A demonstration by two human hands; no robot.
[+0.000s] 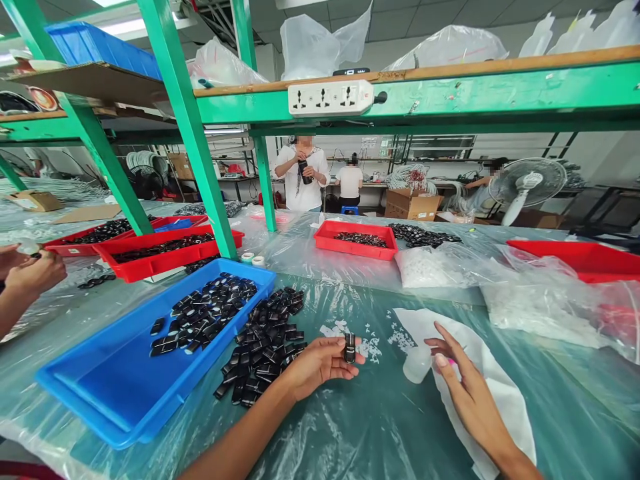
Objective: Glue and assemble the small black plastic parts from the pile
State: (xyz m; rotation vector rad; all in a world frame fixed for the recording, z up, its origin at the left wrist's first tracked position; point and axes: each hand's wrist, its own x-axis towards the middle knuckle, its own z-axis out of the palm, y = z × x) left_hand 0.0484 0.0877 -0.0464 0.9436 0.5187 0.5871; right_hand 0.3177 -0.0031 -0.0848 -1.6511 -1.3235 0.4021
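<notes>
My left hand [325,363] pinches a small glossy black plastic piece [350,348] between thumb and fingers, held up over the table. My right hand [463,380] has its fingers apart beside a translucent white bottle [417,365]; whether the fingertips touch it I cannot tell. Under that hand lies a white cloth or sheet [505,400]. Tiny white bits [370,348] are scattered on the table just beyond my left hand. Left of it spreads a loose pile of similar black pieces [260,357], against a blue tray [115,400] holding more of them.
Red trays [320,241] of black parts stand farther back. Plastic bags of white pieces [545,310] lie at the right. A green shelf frame [190,127] with a power strip [330,98] crosses above. A co-worker's hands [35,273] work at the left edge.
</notes>
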